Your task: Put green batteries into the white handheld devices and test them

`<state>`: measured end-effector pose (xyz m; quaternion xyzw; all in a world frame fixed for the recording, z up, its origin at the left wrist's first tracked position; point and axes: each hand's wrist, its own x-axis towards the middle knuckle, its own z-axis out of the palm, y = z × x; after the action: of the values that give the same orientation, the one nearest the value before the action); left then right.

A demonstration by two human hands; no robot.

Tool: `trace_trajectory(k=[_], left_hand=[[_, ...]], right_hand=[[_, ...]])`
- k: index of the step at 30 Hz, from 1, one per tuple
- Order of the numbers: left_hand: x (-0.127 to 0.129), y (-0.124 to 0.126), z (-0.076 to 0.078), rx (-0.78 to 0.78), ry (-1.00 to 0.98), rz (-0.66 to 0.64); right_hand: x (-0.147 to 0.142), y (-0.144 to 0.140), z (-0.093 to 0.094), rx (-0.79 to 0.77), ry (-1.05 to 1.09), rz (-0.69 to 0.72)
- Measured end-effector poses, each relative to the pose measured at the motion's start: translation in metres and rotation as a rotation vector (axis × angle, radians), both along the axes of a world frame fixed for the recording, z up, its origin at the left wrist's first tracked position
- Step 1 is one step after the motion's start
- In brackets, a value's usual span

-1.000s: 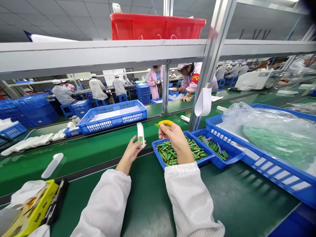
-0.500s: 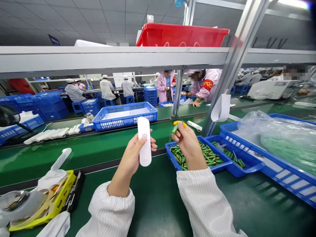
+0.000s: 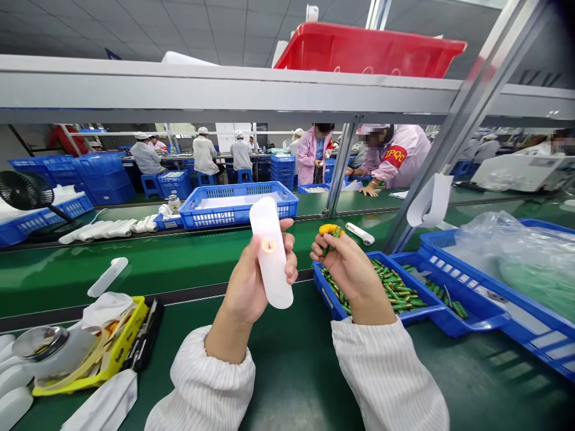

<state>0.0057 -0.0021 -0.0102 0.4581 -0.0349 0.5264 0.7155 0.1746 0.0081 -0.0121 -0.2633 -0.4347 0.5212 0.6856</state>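
Note:
My left hand (image 3: 251, 281) grips a slim white device (image 3: 271, 251) upright; a small button on its face glows orange-red. Just right of it, my right hand (image 3: 350, 269) is closed on green batteries (image 3: 331, 232), a yellow cot on the fingertip. Under my right hand sits a small blue tray (image 3: 324, 286) full of green batteries (image 3: 390, 286). A second small blue tray (image 3: 471, 320) holding a few batteries lies further right.
A green conveyor belt (image 3: 179, 263) carries white device shells (image 3: 106, 276). A yellow tray (image 3: 130, 335) with tape is at lower left, a blue crate (image 3: 238, 215) behind, and a large blue crate with a plastic bag (image 3: 516, 257) to the right. Co-workers stand beyond.
The left hand has raised the white device and turned it so its front faces me; the button now glows. The right hand stayed above the battery tray and drew closer.

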Motion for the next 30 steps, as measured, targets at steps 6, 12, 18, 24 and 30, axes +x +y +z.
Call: trace_trajectory(k=[6,12,18,24,30], left_hand=[[-0.005,-0.008,0.005,-0.008,-0.048,-0.097],[-0.004,-0.011,0.004,-0.005,-0.072,-0.001],[-0.002,-0.012,0.004,0.001,-0.105,0.052],[-0.002,-0.011,0.002,-0.028,-0.14,0.171],[-0.003,-0.012,0.003,0.029,-0.105,0.175]], right_hand=[[-0.005,-0.008,0.003,-0.008,-0.042,0.02],[-0.01,-0.025,0.004,0.142,-0.429,0.03],[-0.022,-0.043,0.006,0.272,-0.818,0.031],[-0.034,-0.046,0.002,0.309,-0.863,0.009],[-0.04,-0.043,-0.002,0.292,-0.773,0.013]])
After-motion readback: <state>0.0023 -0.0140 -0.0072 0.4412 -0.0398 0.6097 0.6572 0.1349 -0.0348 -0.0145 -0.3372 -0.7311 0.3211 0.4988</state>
